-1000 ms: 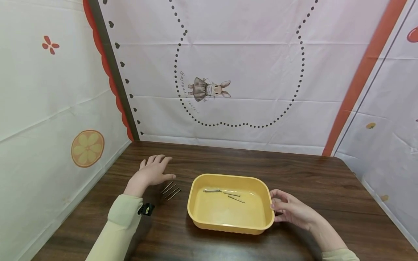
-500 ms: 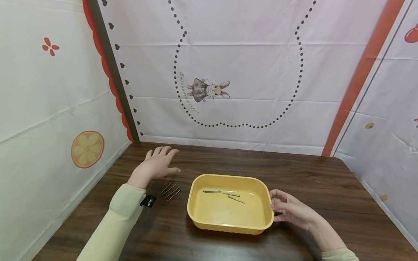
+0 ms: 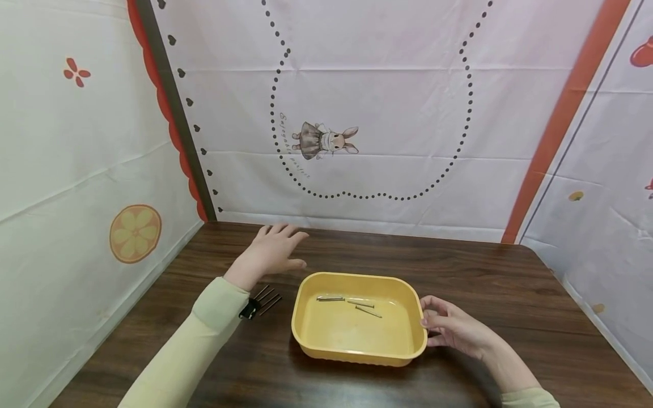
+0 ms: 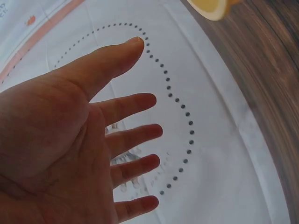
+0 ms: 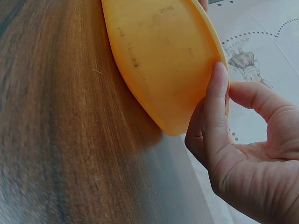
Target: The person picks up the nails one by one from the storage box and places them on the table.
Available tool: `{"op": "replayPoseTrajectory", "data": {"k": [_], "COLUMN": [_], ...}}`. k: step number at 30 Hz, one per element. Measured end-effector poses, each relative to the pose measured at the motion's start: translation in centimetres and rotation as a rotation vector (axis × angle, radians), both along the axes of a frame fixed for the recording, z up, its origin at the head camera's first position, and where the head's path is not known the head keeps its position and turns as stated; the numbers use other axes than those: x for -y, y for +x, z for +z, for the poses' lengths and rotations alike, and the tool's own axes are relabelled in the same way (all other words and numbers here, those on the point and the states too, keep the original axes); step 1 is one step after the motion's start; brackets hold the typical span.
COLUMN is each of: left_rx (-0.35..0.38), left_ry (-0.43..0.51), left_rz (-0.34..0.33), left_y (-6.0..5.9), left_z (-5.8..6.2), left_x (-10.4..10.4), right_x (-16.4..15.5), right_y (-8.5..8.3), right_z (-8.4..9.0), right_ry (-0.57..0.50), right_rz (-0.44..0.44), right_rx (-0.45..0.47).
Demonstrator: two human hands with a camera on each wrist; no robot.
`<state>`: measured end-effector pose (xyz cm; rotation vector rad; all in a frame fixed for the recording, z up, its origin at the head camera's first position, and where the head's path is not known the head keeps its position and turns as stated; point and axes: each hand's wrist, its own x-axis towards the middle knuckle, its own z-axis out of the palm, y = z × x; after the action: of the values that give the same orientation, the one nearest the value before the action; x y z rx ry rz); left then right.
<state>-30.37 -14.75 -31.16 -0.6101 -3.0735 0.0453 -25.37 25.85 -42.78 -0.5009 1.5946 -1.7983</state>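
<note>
Left grip (image 3: 267,254) spread above tabletop (image 3: 484,277); right grip (image 3: 456,330) pinching yellow tray (image 3: 357,340) by rim; nails (image 3: 368,311) inside.

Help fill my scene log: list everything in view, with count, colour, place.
Tray: 1, yellow, on table.
Nails: 3 or more, grey, in tray.
Thin rods: about 4, dark, left of tray.
Table: 1, dark brown, under tray.
Printed cloth: count unclear, white, behind and beside table.
Wrist device: 1, black, left wrist.
Sleeves: 2, pale yellow, left and right.
Left hand: 1, bare, near tray's far left corner.
Right hand: 1, bare, gripping tray's right side.
</note>
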Motion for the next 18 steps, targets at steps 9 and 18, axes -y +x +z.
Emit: {"op": "replayPoseTrajectory", "data": {"k": [9, 18], "left_rx": [-0.047, -0.109], "left_ry": [-0.018, 0.004], "left_rz": [-0.088, -0.173], "left_y": [0.2, 0.0], "left_z": [1.0, 1.4], "left_x": [-2.2, -4.9], "right_x": [0.0, 0.0], "right_y": [0.0, 0.1], "right_z": [0.0, 0.0], "right_ry": [0.011, 0.024], "right_rz": [-0.012, -0.018], "right_rx": [0.000, -0.007]}}
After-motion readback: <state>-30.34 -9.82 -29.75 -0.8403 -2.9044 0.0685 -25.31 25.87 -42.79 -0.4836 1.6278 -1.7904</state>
